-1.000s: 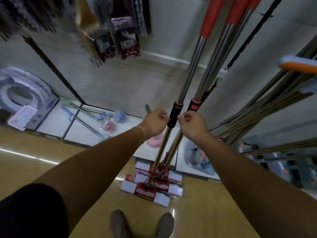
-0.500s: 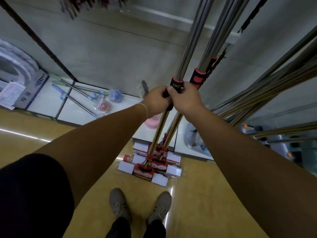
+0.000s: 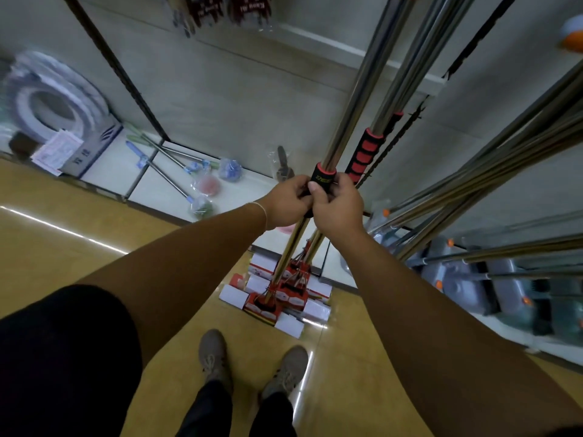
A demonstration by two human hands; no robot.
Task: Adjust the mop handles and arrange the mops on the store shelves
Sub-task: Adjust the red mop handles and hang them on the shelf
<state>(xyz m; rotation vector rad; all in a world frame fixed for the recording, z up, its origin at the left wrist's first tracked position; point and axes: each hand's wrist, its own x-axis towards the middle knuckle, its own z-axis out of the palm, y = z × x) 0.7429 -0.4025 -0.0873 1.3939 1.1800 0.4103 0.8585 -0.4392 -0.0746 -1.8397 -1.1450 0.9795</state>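
Item: mop handle, bright steel tube, standing upright from the floor before the store shelves, its head among the red-and-white mop heads clustered on the yellow floor just ahead of the person's shoes.

Change noted: a second ago the two hands sat apart, one on each side of the black locking collar; now both have closed onto it together. The left hand wraps the collar from the left, fingers curled tight round it. The right hand overlaps from the right, thumb pressed across the collar's front, fingers hidden behind but evidently gripping. Reading: the handle adjustment appears to be under way, probably a twist of the collar to free or fix the telescopic length; arranging on the shelves is not yet done.

Adjacent: second mop handle with ribbed red-and-black grip, just right of the held one, untouched. Further steel handles lean in a bundle at far right.

Containers and contents: low white shelf carrying loose brushes with wrapped heads and a box beside a coiled hose. Grey bins at right, contents too blurred to tell. Hanging packets above
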